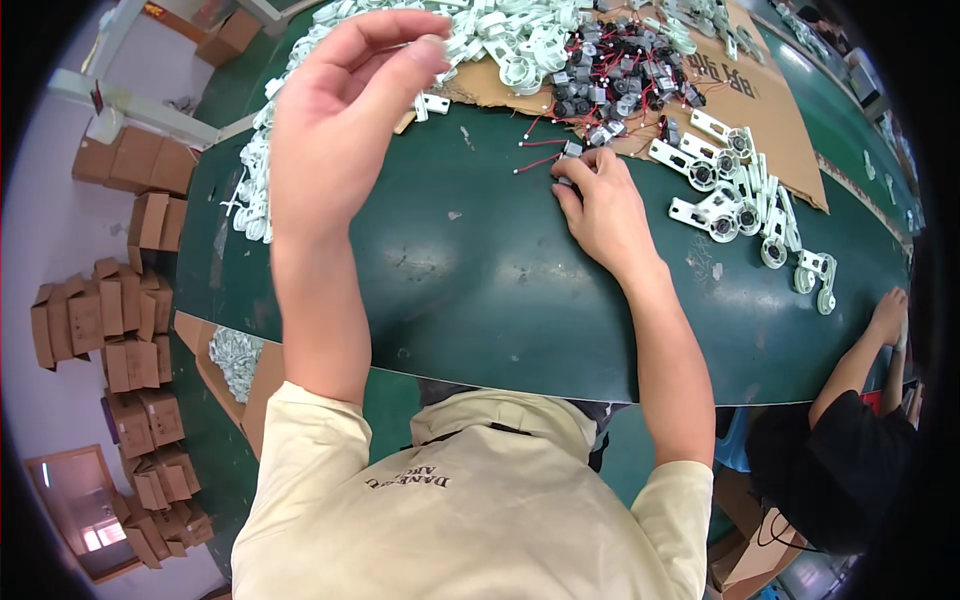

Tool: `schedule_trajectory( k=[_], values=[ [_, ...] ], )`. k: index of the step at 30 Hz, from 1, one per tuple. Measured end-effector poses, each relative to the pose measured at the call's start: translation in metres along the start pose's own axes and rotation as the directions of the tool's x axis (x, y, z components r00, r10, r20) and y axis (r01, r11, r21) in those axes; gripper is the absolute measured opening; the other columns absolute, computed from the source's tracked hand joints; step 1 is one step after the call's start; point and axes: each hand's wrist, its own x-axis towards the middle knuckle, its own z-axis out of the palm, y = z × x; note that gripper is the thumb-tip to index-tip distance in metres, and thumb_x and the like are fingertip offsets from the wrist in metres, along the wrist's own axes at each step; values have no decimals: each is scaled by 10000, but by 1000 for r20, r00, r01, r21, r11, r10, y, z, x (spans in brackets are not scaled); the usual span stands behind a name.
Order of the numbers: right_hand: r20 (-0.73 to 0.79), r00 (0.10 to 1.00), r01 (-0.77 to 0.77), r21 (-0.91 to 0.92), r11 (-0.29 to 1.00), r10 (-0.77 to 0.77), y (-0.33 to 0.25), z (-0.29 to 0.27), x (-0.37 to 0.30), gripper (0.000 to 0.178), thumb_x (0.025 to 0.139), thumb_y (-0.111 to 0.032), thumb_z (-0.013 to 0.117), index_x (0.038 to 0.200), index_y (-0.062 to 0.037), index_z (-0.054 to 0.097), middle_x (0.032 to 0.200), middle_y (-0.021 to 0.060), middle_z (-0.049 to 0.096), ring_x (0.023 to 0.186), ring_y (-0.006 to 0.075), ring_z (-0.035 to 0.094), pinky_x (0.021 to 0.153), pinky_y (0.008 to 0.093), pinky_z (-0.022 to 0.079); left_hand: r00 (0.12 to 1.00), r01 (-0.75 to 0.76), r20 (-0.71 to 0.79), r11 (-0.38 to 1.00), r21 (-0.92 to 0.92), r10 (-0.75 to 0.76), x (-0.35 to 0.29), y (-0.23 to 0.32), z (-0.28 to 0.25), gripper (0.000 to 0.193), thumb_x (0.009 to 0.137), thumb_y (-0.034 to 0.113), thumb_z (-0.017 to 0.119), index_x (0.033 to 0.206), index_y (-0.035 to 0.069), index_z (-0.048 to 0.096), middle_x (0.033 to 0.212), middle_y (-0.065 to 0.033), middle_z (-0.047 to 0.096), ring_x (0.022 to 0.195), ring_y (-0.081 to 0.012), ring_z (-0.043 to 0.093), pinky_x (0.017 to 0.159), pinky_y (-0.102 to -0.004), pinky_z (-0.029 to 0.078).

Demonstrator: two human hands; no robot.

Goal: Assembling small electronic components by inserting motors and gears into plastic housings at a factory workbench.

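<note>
My left hand (340,130) is raised over the table's left side, fingers curled and thumb tip close to them. Its fingertips overlap a heap of pale green-white plastic parts (500,40); whatever they may hold cannot be made out. At the middle of the table, my right hand (605,205) pinches a small grey-and-black motor (572,150) with red wires trailing left. Just beyond it lies a pile of similar motors (625,75). A loose white plastic part (432,104) lies close to my left hand.
Several white arm-shaped parts with round black-centred ends (722,185) lie right of my right hand. Flattened cardboard (790,130) underlies the piles on the green table (480,310). A person in black (830,460) works at the right. Cardboard boxes (130,310) stack at left.
</note>
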Motion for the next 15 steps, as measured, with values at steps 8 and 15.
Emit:
schedule_trajectory(
  k=[8, 15],
  values=[
    [-407, 887, 56, 565, 823, 218, -82, -136, -9, 137, 895, -101, 639, 985, 1, 656, 989, 39, 622, 861, 122, 554, 736, 238, 436, 843, -447, 190, 852, -274, 503, -45, 132, -77, 460, 927, 442, 586, 1331, 245, 490, 1116, 64, 442, 867, -179, 427, 818, -417, 441],
    [-362, 927, 325, 649, 688, -97, -96, -247, -42, 234, 966, -109, 464, 1157, -8, 554, 1103, 96, 588, 971, 151, 565, 808, 279, 477, 856, -438, 146, 846, -303, 495, -109, 145, -194, 467, 924, 367, 570, 1354, 225, 459, 1138, 29, 441, 846, -205, 460, 798, -423, 460]
  ],
)
